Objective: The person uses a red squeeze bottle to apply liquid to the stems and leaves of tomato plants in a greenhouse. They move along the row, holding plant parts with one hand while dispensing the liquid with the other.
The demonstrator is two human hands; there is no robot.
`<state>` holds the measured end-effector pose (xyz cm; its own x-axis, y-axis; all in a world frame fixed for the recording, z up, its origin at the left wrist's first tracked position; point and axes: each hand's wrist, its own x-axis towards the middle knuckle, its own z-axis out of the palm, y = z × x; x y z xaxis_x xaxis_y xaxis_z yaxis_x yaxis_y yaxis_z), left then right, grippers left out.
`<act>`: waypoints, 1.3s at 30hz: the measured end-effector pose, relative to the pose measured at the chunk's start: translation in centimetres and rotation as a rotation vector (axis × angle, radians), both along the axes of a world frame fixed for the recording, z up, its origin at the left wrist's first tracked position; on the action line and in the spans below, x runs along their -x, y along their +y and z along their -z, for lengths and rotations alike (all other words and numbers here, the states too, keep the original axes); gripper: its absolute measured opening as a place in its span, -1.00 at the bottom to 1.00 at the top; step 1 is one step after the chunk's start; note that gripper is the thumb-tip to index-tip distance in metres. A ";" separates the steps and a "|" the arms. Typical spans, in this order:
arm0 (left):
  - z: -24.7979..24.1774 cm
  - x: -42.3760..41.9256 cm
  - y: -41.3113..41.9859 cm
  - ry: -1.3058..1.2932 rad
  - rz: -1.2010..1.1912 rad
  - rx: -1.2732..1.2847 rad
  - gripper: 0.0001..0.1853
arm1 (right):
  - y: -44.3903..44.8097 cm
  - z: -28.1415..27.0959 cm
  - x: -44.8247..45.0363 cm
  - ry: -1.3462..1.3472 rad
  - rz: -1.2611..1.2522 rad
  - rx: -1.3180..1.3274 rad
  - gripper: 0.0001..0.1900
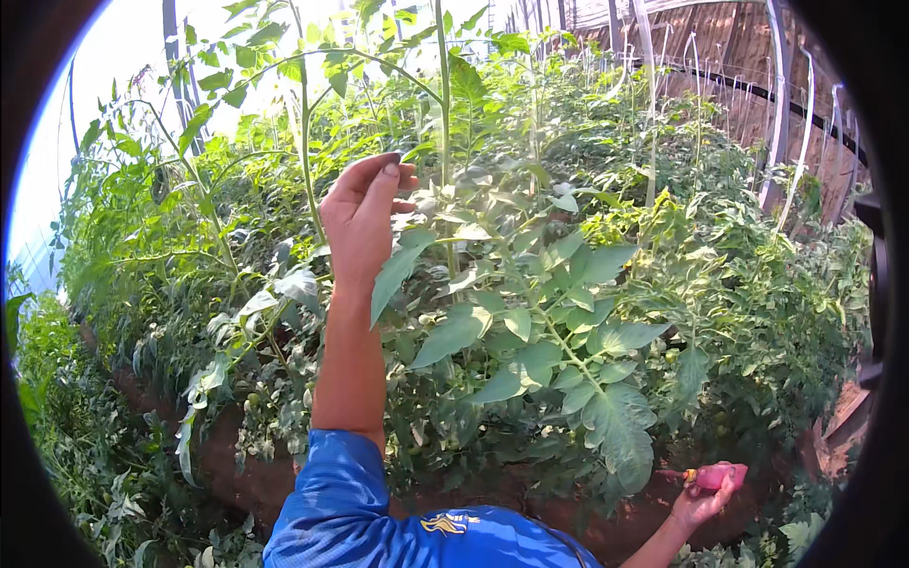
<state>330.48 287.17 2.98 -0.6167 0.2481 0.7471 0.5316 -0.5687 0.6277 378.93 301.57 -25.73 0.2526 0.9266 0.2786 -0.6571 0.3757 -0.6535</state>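
Note:
My left hand (369, 213) is raised among tomato plants, its thumb and forefinger pinched together near a small green leaf (420, 150) beside an upright tomato stem (445, 106). Whether the fingertips grip that leaf or some small thing cannot be told. Low at the right, my right hand (699, 505) is closed round a small pink-red squeeze bottle (721, 476), which has a yellow collar and a thin reddish tip pointing left. Between the hands spreads a large tomato leaf (568, 348), close to the camera.
Dense tomato plants fill the greenhouse, some with green fruit. White support strings (802, 142) and a metal post (777, 106) stand at the right, in front of an earthen wall (738, 42). Another stem (305, 142) rises just left of my left hand. Brown soil (234, 454) shows below.

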 end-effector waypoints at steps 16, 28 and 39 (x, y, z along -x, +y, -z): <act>-6.9 2.7 9.8 -0.051 0.168 -0.015 -0.66 | -5.1 -4.4 0.2 -0.093 0.239 0.036 -0.80; -5.8 4.8 7.3 -0.166 0.947 -0.053 -0.71 | -2.1 -12.0 3.5 -0.062 0.251 -0.201 -0.64; -5.7 5.8 8.4 -0.062 1.103 0.008 -0.61 | -2.5 -27.7 16.9 -0.216 0.113 -0.685 -0.60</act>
